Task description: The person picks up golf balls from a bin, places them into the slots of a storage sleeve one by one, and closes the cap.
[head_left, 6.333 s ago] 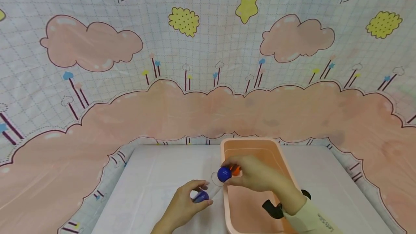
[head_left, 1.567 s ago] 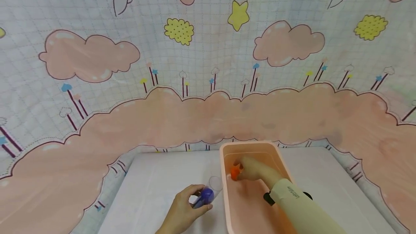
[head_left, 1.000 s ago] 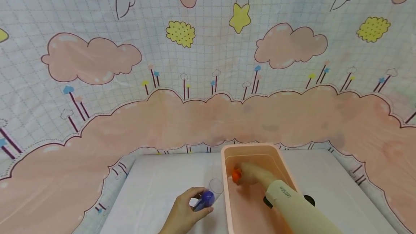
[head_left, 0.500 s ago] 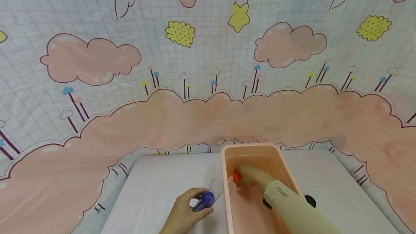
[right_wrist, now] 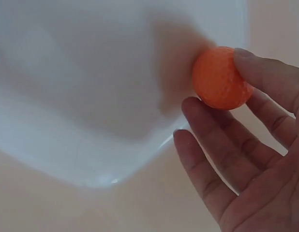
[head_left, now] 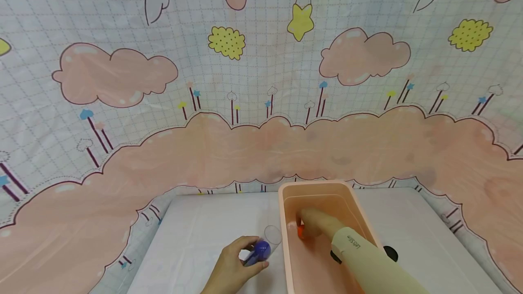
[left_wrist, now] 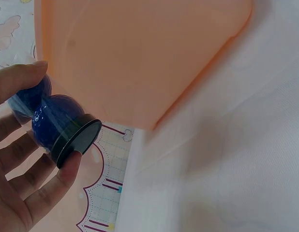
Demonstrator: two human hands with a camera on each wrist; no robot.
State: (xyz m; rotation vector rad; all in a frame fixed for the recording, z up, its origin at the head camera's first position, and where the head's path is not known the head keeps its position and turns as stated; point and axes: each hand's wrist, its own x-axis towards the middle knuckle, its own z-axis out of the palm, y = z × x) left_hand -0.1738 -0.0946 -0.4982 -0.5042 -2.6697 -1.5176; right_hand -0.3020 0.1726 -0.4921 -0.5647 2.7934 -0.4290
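My left hand point(head_left: 234, 260) grips a clear tube point(head_left: 272, 242), tilted, its round mouth leaning toward the bin. Two blue golf balls point(left_wrist: 57, 118) sit inside that tube, and a black cap point(left_wrist: 81, 140) closes its lower end, with a fingertip on the cap. Inside the peach bin point(head_left: 286, 257), my right hand point(head_left: 313, 222) pinches an orange golf ball point(right_wrist: 222, 78) between thumb and fingers. The ball's dimpled surface shows in the right wrist view; in the head view the hand partly covers it.
The bin stands on a white table point(head_left: 196, 221), right of the tube, its raised wall between my two hands. A printed cloth point(head_left: 261, 149) with clouds hangs behind the table and around its sides.
Earlier my right hand held a blue ball at the tube's mouth; now both blue balls are inside. In the bin, the right hand has drawn the orange ball slightly nearer. The left hand stays put.
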